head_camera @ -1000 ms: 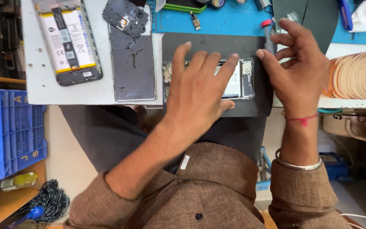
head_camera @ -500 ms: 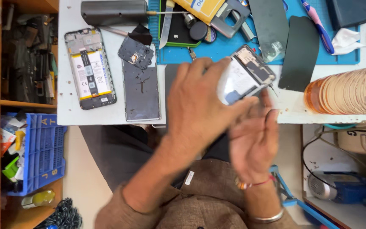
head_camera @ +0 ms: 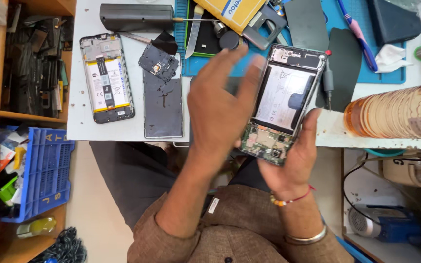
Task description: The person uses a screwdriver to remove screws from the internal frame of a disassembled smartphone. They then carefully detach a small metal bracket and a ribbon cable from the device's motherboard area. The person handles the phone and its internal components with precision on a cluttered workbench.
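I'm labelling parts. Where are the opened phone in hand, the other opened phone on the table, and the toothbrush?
opened phone in hand (head_camera: 284,97), head view, on its battery.
other opened phone (head_camera: 106,78), head view, on its battery.
toothbrush (head_camera: 359,36), head view, on its handle.

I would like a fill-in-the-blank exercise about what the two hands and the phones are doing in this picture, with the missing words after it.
1. The right hand holds an opened phone with its ____ cover removed, so the battery shows.
2. The left hand hovers with its fingers ____ beside that phone.
3. A second opened phone lies on the ____ table, to the left.
4. The crate below the table edge is ____ in colour.

Missing words: back; spread; white; blue
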